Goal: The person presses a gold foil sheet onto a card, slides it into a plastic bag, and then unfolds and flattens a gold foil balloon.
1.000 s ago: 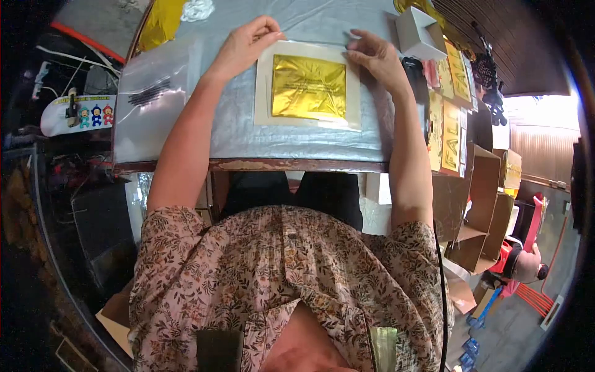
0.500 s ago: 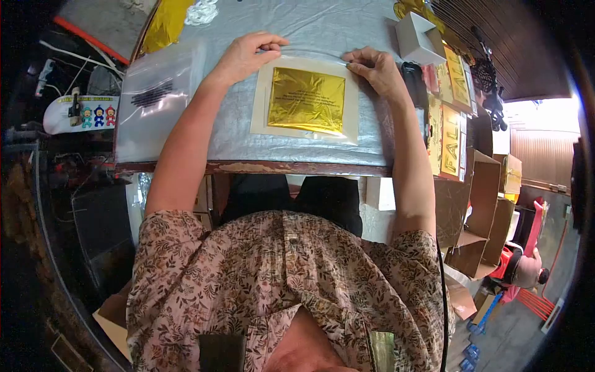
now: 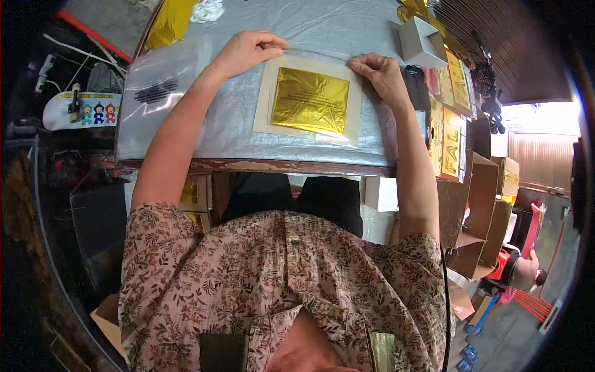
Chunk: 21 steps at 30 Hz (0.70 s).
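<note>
A gold foil packet (image 3: 310, 102) with small dark print lies on a cream card (image 3: 264, 99), and both appear to be inside a clear plastic bag (image 3: 319, 57). At the bag's far edge, my left hand (image 3: 248, 53) pinches the upper left corner between thumb and fingers. My right hand (image 3: 381, 73) is closed in a pinch at the upper right corner of the same edge. The packet sits flat on the table between my forearms. The thin film between the fingertips is hard to make out.
A stack of clear bags (image 3: 145, 118) with dark print lies at the left. Gold foil (image 3: 168, 25) and a white bundle (image 3: 207, 10) are at the far left. An open white box (image 3: 421, 43) and boxes lettered "FALL" (image 3: 450, 146) line the right. Another person (image 3: 524, 273) is at the far right.
Both hands stay at the bag's far edge, with my right fingers drawn closer together. My left elbow has swung slightly outward. The whole view has shifted a little.
</note>
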Available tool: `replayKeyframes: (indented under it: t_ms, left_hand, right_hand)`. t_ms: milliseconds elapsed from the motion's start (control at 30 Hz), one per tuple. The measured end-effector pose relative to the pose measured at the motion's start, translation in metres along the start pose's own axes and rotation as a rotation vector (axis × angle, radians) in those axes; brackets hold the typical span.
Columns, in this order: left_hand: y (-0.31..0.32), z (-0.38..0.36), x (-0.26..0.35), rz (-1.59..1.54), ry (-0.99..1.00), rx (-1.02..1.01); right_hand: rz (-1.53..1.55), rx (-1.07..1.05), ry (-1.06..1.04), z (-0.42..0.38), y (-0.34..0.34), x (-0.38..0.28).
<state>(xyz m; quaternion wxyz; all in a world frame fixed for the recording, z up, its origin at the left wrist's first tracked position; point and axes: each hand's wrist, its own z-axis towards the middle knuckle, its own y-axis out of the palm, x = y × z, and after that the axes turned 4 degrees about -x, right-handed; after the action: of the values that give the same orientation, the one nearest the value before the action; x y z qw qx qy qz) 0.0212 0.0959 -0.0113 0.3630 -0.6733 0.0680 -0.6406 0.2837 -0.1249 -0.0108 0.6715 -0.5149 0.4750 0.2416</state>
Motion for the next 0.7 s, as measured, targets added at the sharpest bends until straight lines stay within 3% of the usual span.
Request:
replayKeyframes:
  t_ms: [167,233,267,333,467,600,700]
  left_hand:
    - [-0.002,0.002,0.005,-0.067,-0.078,-0.012]
    - [0.000,0.003,0.008,-0.390,-0.109,0.036]
    - [-0.001,0.001,0.009,-0.392,-0.110,0.039]
    - [-0.004,-0.008,0.031,-0.379,-0.263,0.038]
    - [0.008,-0.011,0.022,-0.521,-0.296,0.116]
    - [0.010,-0.012,0.020,-0.632,-0.271,0.014]
    - [0.012,-0.015,0.021,-0.662,-0.240,0.024]
  right_hand:
    - [-0.067,-0.041,0.024,-0.001,-0.004,-0.003]
    - [-0.080,-0.057,-0.005,-0.001,-0.006,-0.005]
    - [-0.025,-0.053,0.014,-0.003,-0.006,-0.006]
    - [0.028,-0.057,0.030,-0.008,-0.005,-0.010]
    - [0.165,-0.015,0.028,-0.012,0.000,-0.014]
    - [0.400,0.141,0.059,-0.020,0.010,-0.029]
    - [0.392,0.061,0.103,-0.024,0.008,-0.033]
